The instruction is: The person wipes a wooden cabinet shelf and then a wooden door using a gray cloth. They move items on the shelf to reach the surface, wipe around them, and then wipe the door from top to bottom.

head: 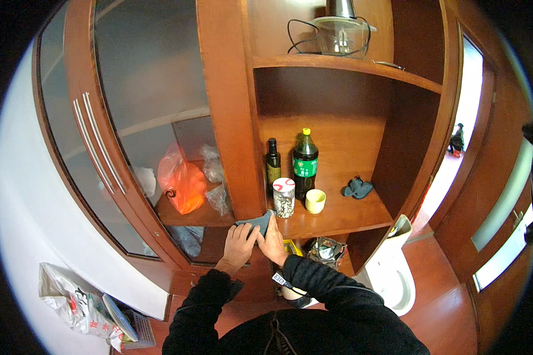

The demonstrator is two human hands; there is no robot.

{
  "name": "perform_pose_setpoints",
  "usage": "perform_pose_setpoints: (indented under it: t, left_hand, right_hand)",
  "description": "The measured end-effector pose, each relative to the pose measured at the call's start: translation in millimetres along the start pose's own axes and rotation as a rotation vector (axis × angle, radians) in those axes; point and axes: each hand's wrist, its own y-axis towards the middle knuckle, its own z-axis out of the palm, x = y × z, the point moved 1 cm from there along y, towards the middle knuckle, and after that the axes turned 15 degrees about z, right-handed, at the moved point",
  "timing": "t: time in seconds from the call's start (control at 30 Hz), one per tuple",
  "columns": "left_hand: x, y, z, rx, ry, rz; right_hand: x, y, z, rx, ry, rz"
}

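Note:
My left hand (240,245) and my right hand (273,240) are side by side at the front of a wooden cabinet, both gripping a dark grey cloth (258,222) against the upright post at the left end of the open shelf (333,225). Just beyond the cloth, a clear jar with a red and white lid (284,198) stands on that shelf. Behind it are a dark glass bottle (273,166) and a large plastic bottle of dark liquid with a green label (305,165). A small yellow cup (315,201) is right of the jar.
A crumpled dark cloth (357,188) lies farther right on the shelf. Above stands a food chopper (343,35) with a cable. Glass doors (151,111) cover the left side, a red plastic bag (182,182) behind them. White bags (82,306) lie lower left; a white basin (393,284) is lower right.

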Motion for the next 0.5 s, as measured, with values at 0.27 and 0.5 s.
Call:
perform_pose_setpoints:
  t: [0.27,0.5]
  left_hand:
    - [-3,5,10,0.021,-0.194,-0.057]
    - [-22,58,-7,-0.145,-0.355,-0.130]
  right_hand:
    - [-3,-13,3,-0.117,0.072,0.084]
    - [20,-7,-49,0.017,0.380,0.108]
